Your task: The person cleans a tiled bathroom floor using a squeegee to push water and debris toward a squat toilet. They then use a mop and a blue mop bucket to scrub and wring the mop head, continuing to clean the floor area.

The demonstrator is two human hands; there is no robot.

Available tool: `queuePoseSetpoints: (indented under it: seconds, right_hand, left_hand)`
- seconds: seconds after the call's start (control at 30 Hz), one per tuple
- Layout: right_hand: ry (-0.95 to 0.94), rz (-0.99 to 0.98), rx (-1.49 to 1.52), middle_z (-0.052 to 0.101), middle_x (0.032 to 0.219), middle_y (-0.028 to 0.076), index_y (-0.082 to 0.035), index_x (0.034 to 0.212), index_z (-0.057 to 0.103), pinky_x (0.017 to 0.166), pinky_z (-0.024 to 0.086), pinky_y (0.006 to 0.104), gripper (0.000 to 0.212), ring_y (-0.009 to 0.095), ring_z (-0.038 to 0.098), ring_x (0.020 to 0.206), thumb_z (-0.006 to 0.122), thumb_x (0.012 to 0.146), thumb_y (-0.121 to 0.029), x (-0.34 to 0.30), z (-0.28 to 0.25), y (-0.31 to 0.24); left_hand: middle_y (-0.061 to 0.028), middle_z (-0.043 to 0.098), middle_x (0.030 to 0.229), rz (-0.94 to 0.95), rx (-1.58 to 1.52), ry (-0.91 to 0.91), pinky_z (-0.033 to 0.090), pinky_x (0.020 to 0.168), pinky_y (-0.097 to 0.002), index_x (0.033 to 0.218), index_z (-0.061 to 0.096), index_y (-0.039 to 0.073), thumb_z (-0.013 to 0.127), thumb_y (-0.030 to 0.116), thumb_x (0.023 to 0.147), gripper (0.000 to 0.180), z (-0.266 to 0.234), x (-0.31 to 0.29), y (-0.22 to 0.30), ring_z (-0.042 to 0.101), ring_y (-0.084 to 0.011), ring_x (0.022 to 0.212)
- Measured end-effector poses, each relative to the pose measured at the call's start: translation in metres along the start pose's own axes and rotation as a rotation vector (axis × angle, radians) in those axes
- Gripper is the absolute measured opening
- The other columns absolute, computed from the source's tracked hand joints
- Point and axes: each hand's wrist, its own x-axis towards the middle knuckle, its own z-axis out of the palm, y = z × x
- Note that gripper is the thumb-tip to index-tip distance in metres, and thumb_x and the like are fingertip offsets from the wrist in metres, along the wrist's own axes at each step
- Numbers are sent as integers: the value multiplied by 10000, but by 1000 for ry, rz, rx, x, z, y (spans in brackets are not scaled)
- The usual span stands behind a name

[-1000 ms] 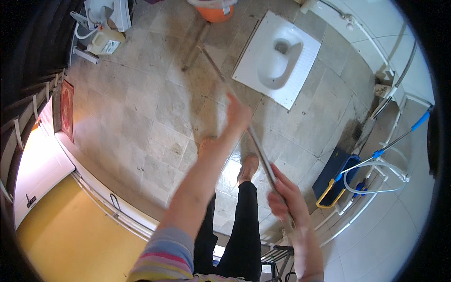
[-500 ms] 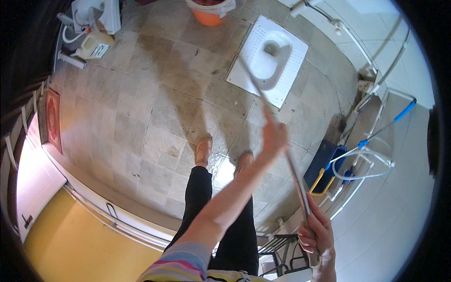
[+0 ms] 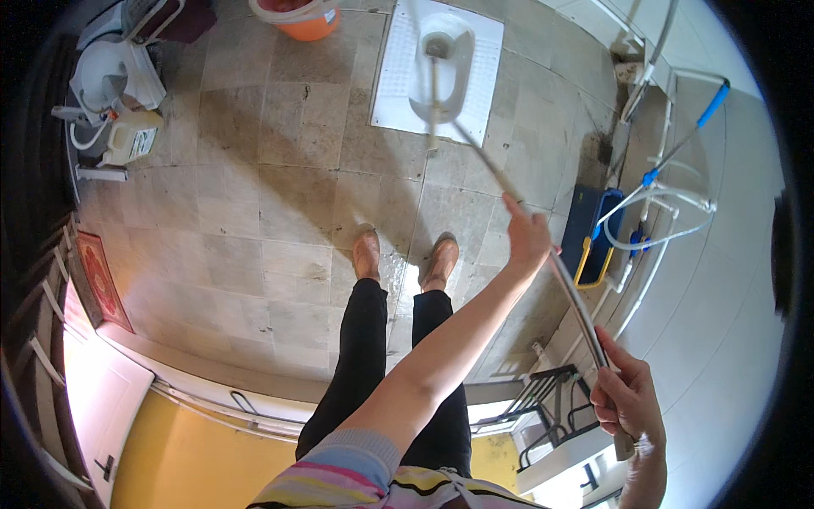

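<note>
1. The left hand [image 3: 531,241] is holding the pole [image 3: 577,307] partway along, its grip narrow around the shaft and one finger pointing up along it
2. The right hand [image 3: 627,394] is holding the same pole lower down, its grip wrapped close around it, with the butt end sticking out just past the hand
3. The pole is slanting from the lower right up and leftward, its far part blurring over the front of the squat toilet [image 3: 481,68]
4. A thin bar [image 3: 434,106] is showing by that far end, reaching from over the bowl to past the toilet's front edge; whether it is touching anything, I cannot tell
5. Two shoes [image 3: 366,254] are standing on the tiled floor [image 3: 297,187] between the toilet and the person
6. An orange bucket [image 3: 309,28] is standing left of the toilet, and a pale jug [image 3: 134,136] is standing farther left, beside a white basin [image 3: 140,76]
7. On the right, a blue bucket [image 3: 583,220] is standing near the wall, a blue-handled rod [image 3: 715,103] slanting up from it
8. A red rug [image 3: 100,271] is lying at the far left
</note>
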Motion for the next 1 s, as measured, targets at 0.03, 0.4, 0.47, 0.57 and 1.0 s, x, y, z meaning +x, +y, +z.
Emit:
queuePoseSetpoints:
  seconds: [0.03, 0.4, 0.47, 0.57, 1.0]
  right_hand:
    - [80, 17, 8, 482, 570, -7, -146, 1395, 342, 318, 313, 194, 500, 24, 376, 389, 467, 914, -101, -5, 4, 11]
    - [-83, -386, -8, 589, 827, 56, -20, 1221, 462, 572, 434, 253, 306, 124, 540, 673, 422, 949, -155, 95, 161, 192]
    - [-188, -210, 332, 595, 851, 70, 13, 1199, 484, 603, 438, 255, 320, 122, 542, 686, 401, 965, -188, 129, 171, 205]
    - [124, -251, 507, 600, 869, 103, 52, 1147, 488, 643, 454, 258, 418, 134, 569, 744, 410, 972, -319, 191, 194, 200]
    - [419, 340, 1707, 477, 625, 124, 40, 945, 394, 468, 500, 404, 444, 244, 493, 485, 327, 956, -399, 279, 304, 381]
  left_hand:
    - [-134, 504, 784, -46, -20, -57, 515, 394, -361, 1394, -48, 18, 411, 90, 863, 706, 8, -3, 5, 564, -213, 494]
    - [-124, 569, 743, -303, 650, -312, 499, 565, -329, 1205, 353, 60, 520, 146, 884, 371, -164, -145, -56, 616, -178, 646]
    - [-149, 554, 675, -23, 1043, -232, 475, 584, -344, 1178, 450, 68, 514, 161, 899, 302, -226, -151, -39, 621, -221, 660]
    - [-187, 545, 689, -6, 1274, -243, 453, 577, -370, 1197, 470, 55, 552, 176, 879, 350, -274, -176, -14, 611, -304, 657]
    - [-169, 623, 766, -174, 2607, -900, 487, 599, -450, 929, 478, 37, 563, 215, 839, 217, -259, -201, -8, 632, -338, 692]
